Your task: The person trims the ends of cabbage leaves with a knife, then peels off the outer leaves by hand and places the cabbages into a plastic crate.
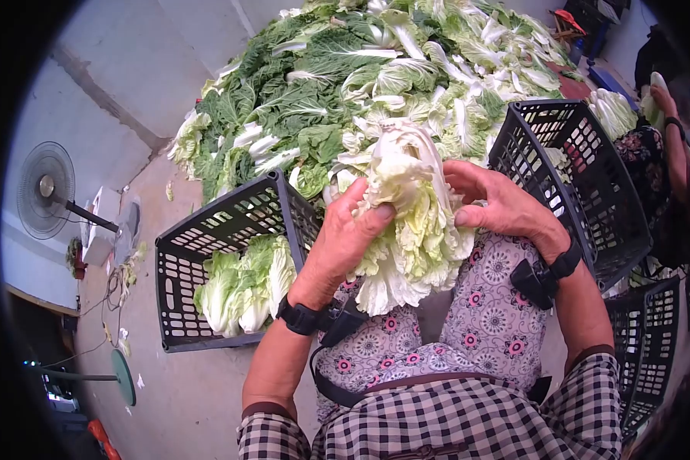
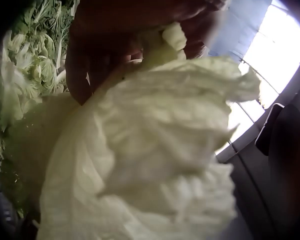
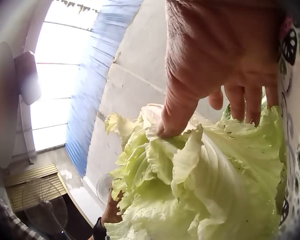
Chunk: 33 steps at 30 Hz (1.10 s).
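A pale napa cabbage [image 1: 414, 207] with ruffled yellow-green leaves is held up over the person's lap. My left hand [image 1: 346, 230] grips its left side, thumb across the front leaves and fingers behind. On the other side, my right hand [image 1: 506, 201] holds the cabbage by its outer leaves. In the right wrist view the right thumb [image 3: 177, 112] presses on the head [image 3: 180, 185], and the fingers lie behind a leaf. The left wrist view is mostly filled by blurred leaves [image 2: 140, 150], with the left fingers dark above them.
A large heap of cabbage leaves [image 1: 307, 107] lies ahead. At the left, a black crate [image 1: 180, 284] contains several trimmed cabbages [image 1: 245, 284]. Another black crate [image 1: 621, 199] stands at the right, near another person's arm [image 1: 675, 153]. A fan [image 1: 46, 188] is at the far left.
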{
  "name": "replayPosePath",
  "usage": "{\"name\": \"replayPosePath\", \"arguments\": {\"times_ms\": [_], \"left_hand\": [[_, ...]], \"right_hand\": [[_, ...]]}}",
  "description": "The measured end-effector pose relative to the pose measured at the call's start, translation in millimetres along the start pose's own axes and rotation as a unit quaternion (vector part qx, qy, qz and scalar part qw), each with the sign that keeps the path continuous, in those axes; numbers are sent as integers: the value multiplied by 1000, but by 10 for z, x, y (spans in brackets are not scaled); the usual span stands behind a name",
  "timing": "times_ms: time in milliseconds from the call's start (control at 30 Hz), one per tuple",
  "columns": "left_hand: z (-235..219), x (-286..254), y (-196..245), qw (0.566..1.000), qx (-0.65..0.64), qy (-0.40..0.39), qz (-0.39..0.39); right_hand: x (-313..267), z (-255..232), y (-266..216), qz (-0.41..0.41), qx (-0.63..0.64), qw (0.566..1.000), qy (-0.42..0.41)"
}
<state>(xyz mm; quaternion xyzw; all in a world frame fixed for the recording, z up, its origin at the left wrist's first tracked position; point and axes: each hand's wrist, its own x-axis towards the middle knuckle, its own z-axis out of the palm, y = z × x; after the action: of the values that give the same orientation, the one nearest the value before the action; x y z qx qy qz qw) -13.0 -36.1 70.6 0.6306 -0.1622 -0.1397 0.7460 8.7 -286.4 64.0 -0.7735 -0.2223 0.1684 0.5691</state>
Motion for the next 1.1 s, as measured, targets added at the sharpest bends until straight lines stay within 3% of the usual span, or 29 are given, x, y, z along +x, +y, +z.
{"name": "replayPosePath", "arguments": {"times_ms": [133,233,333,400,567,767,867,967,1100], "left_hand": [[5,-18,-3,1000,-6,1,-18],[-19,-14,-28,999,4,-33,-5],[4,-11,19,997,40,-60,18],[-10,19,-11,994,85,-65,34],[-12,55,-47,996,69,-45,34],[68,36,18,992,101,-34,63],[35,28,-32,997,75,-27,20],[20,59,-90,993,109,-30,13],[95,78,-42,995,94,30,0]], "right_hand": [[4,-6,5,-17,-12,999,31],[20,11,-41,-42,31,999,-5],[-3,-2,-37,17,48,998,-27],[-18,12,-44,11,52,998,13],[-36,21,-17,3,62,993,97],[-29,26,-21,5,23,990,137],[-10,19,7,6,7,988,153],[-8,33,-38,-6,-37,989,140],[-16,53,-79,-12,-47,992,117]]}}
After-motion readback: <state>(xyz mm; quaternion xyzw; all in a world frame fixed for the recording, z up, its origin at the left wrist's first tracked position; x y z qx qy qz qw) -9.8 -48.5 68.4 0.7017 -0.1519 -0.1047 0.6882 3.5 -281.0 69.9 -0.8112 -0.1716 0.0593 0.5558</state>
